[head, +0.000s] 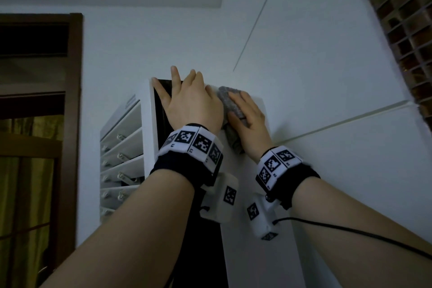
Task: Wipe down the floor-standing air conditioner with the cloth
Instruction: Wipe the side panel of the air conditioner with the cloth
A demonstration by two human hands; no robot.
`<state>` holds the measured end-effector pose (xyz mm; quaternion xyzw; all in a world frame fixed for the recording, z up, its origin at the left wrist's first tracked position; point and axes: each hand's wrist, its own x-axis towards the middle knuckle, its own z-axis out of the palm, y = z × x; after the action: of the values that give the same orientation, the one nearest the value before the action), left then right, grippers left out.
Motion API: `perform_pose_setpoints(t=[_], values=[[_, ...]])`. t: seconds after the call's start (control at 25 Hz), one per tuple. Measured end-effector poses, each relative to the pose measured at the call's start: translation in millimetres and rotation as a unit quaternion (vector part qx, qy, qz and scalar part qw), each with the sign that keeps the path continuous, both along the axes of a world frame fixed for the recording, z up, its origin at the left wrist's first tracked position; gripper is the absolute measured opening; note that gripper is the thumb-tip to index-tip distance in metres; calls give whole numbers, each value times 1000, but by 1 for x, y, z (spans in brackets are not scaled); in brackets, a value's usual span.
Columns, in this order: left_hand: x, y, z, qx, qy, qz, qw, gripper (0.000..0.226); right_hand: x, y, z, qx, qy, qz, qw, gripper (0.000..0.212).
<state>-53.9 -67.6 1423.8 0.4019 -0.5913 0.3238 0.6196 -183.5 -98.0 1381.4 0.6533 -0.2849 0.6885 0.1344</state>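
The white floor-standing air conditioner (149,124) rises in the middle of the head view, with louvred vents on its left face and a dark panel on its front. My left hand (189,100) lies flat against the unit's top edge, fingers spread and straight. Just to its right, my right hand (247,114) presses a grey cloth (228,98) against the upper white side of the unit, fingers extended over it. Part of the cloth hangs below my right palm. Both wrists wear bands with black-and-white markers.
A white wall (327,77) with thin seams runs behind and to the right of the unit. A dark wooden door frame (74,100) with yellow curtains stands at the left. A brown lattice screen (404,30) fills the top right. A black cable (350,229) trails from my right wrist.
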Motion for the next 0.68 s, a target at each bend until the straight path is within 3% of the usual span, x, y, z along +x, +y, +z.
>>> perform_pose_setpoints(t=[0.2,0.4,0.56,0.68], values=[[-3,-7,0,-20,-4,29,999,44,-6,-6,5,19,-65,-37,997,44],[-3,-8,-2,-18,-35,65,997,45,-8,-7,2,11,-26,-15,999,43],[-4,-8,-2,-16,-39,74,996,46,-9,-7,10,27,-84,-41,995,43],[-5,-8,-1,-10,-46,77,996,48,-8,-8,10,-6,-21,-13,1000,41]])
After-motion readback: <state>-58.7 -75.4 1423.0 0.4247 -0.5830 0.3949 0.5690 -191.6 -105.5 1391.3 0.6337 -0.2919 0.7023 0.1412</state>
